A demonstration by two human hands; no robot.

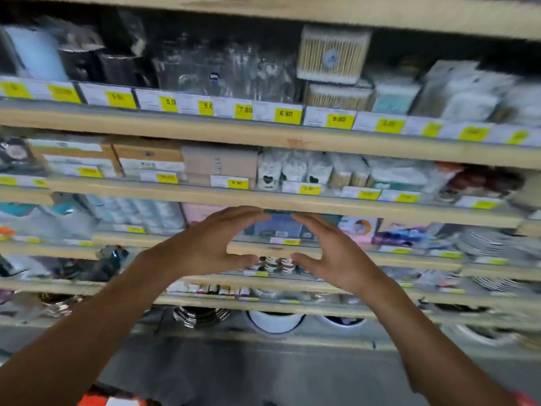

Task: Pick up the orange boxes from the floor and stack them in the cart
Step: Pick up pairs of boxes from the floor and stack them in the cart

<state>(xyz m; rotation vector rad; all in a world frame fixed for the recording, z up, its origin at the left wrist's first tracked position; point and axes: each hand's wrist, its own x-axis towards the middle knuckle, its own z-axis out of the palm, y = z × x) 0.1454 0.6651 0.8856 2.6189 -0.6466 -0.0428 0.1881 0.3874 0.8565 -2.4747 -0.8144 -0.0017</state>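
While both bare arms reach forward and up, the left hand (205, 244) and the right hand (330, 253) are held in the air side by side, palms turned toward each other, fingers relaxed and gently bent, thumbs below; they hold nothing and do not touch each other, with a small gap between the fingertips; behind this gap a blurred dark blue packet (278, 225) stands on a shelf, and I cannot tell if the fingers reach it; around the hands rises a tall rack of pale wooden shelves (263, 136) with many white and yellow price labels (288, 115) along the front edges; on the top shelf, above the hands, stand clear glass jars (222, 71) and two stacked boxes of cotton swabs with wooden sticks (332, 54); one level lower lie flat brown cardboard boxes (147, 156) and white packets; on the right, near the level of the hands, a pile of white plates (486, 241) is seen; under the hands, on the lowest shelves, shiny metal bowls (200, 316) and white round bowls (275, 320) sit; the grey floor (263, 373) lies below; at the bottom edge, left of the middle, an orange and white box (108, 398) is visible only in part, under the left forearm.
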